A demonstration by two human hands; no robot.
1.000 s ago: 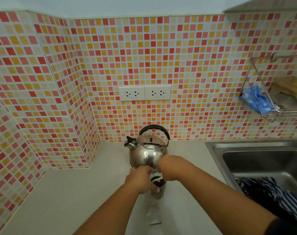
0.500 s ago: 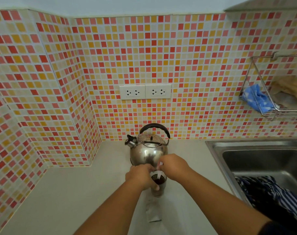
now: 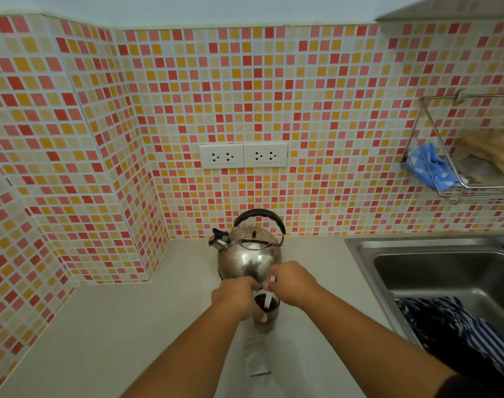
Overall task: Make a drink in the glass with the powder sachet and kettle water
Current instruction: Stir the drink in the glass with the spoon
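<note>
A: The wall is all little red, orange and yellow tiles, and the counter [image 3: 107,326] is pale and smooth. What are the hands doing?

B: The left hand [image 3: 236,297] is wrapped round the glass [image 3: 264,317], fingers closed on its side. The right hand [image 3: 292,287] pinches a thin white strip [image 3: 268,301] that dips into the glass. I think it is the sachet or a bit of it, but it is too small to be sure.

A: Where is the glass, next to the hands?

B: Right under them, between the two. It stands on the counter, and there is dark stuff inside it.

A: Will the glass be hard to hold?

B: It looks smooth, so it could slip. It could break if it tips, and it may be hot. Holding it round the middle, like the left hand does, seems best.

A: And the strip?

B: It looks light and bendy, like paper. A pinch at the top end is enough.

A: And the kettle [image 3: 249,257]?

B: Just behind the hands, shiny metal. It is likely heavy. Take it by the black handle [image 3: 259,215] on top.

A: Anything else?

B: A flat pale wrapper [image 3: 256,359] lies just in front of the glass, nearer the person. A sink [image 3: 365,254] is off to the right.
</note>
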